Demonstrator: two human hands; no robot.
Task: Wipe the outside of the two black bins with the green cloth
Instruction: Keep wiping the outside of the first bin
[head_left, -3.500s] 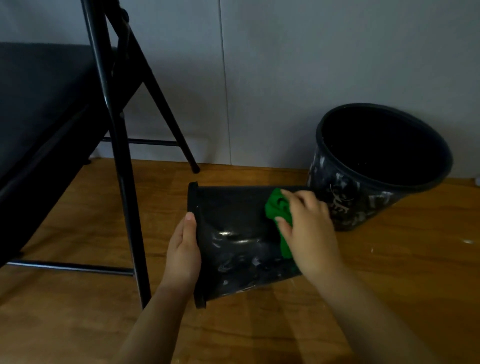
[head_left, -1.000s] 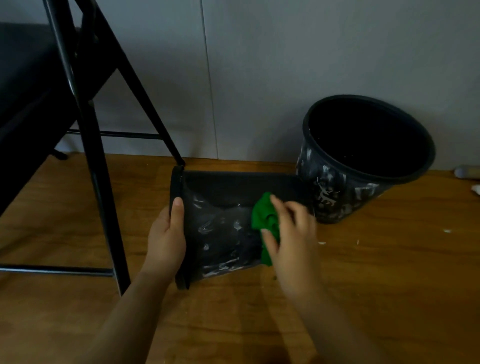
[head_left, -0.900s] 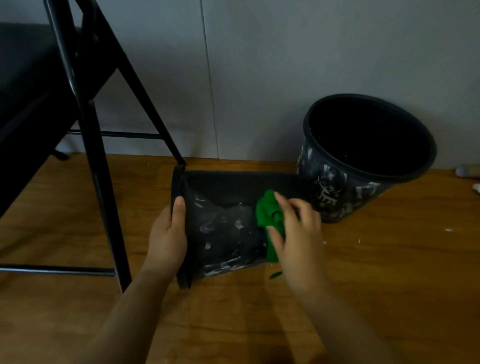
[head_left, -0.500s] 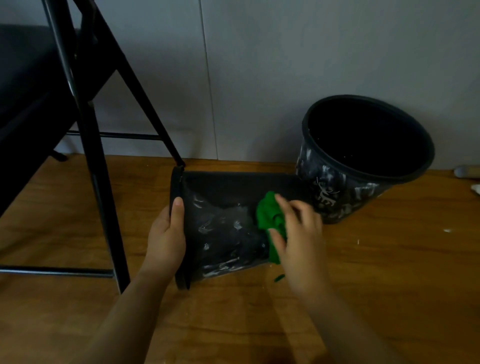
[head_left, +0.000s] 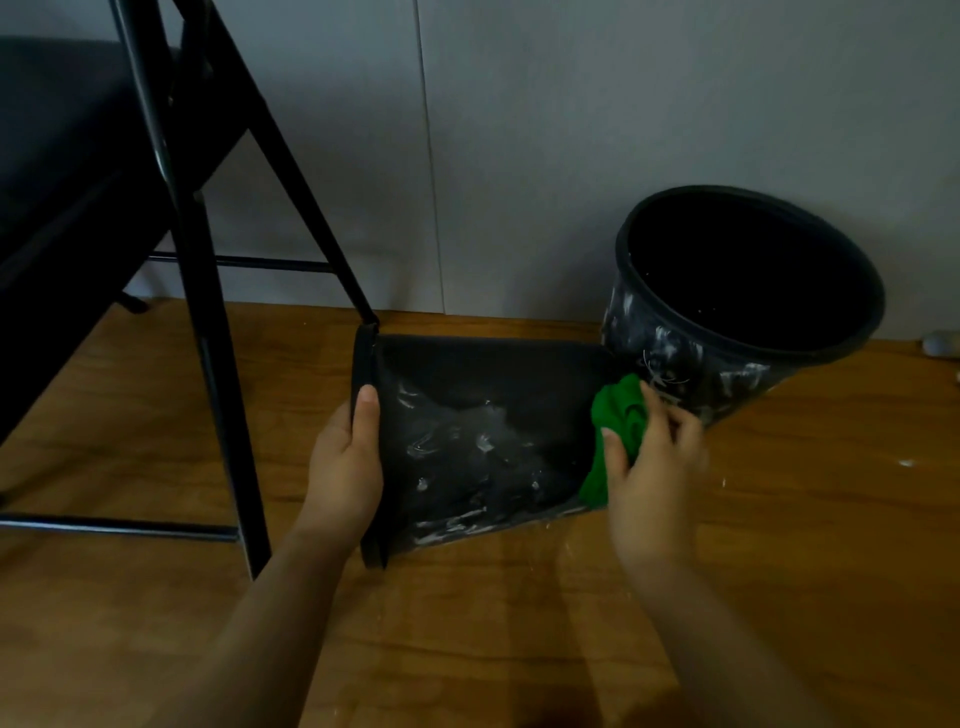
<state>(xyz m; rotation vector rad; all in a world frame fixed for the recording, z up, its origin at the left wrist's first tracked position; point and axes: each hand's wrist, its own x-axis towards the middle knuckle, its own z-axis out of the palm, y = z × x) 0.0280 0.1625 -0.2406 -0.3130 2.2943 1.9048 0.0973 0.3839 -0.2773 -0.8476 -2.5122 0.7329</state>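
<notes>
Wooden brown floor (head_left: 779, 519) fills the near half of the scene, meeting a pale grey wall (head_left: 571, 130) at the far side. At the far left stands a black folding chair with a padded seat and thin metal legs (head_left: 208, 322), one leg coming down just beside the lying bin's rim.

At the far right, a round black plastic bin smeared with white marks (head_left: 675, 358) stands upright against the wall, its dark opening tilted toward the viewer. Touching its lower left side is the base end of a second black bin lying on its side (head_left: 467, 415), its rim at the left and its upper surface streaked with whitish smears and wet shine.

The person's left hand (head_left: 345, 467) grips that rim, thumb laid along the edge and fingers hidden behind it. The right hand (head_left: 649, 467) presses a crumpled bright green cloth (head_left: 615, 415) against the lying bin's right end near its base, fingers curled over the fabric and thumb pinching it from the near side. A tail of the cloth hangs down toward the floor at the bin's near right corner.

A few small white specks (head_left: 906, 462) dot the floor at the right.
</notes>
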